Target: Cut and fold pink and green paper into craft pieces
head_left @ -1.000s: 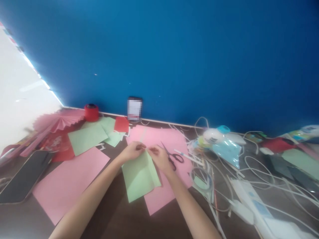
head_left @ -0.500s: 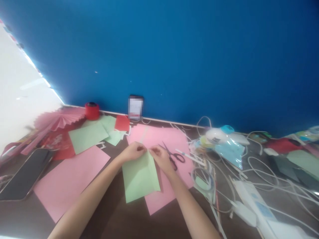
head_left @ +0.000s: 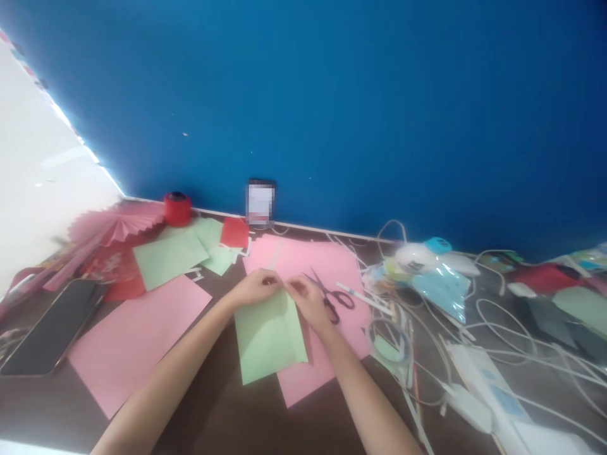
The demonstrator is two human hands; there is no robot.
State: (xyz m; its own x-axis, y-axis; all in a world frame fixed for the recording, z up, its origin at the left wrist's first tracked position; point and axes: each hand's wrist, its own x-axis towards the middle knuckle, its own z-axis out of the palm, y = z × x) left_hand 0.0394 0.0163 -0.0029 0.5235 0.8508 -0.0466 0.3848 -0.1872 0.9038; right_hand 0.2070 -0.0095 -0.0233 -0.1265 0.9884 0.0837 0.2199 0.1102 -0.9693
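Observation:
A light green sheet of paper (head_left: 268, 344) hangs from the fingertips of both hands, with a fold line along its right side. My left hand (head_left: 258, 287) pinches its top edge near the middle. Close beside it, my right hand (head_left: 306, 297) pinches the same edge toward the right corner. Behind the green sheet lie pink sheets (head_left: 308, 253) on the dark table. Scissors with dark handles (head_left: 332, 297) rest on the pink paper just right of my right hand, blades slightly apart. The fingertips overlap the paper's edge, so the exact grip is partly hidden.
To the left lie a pink sheet (head_left: 142, 341), a phone (head_left: 54, 328), green papers (head_left: 171, 256) and a pink pleated paper fan (head_left: 118, 221). A propped-up phone (head_left: 260, 203) leans on the blue wall. White cables (head_left: 502, 316), a tape roll (head_left: 389, 341) and a power strip (head_left: 493, 385) crowd the right.
The view has shifted slightly, so everything sits a little further right. Both hands keep their pinch on the green paper, with barely any movement.

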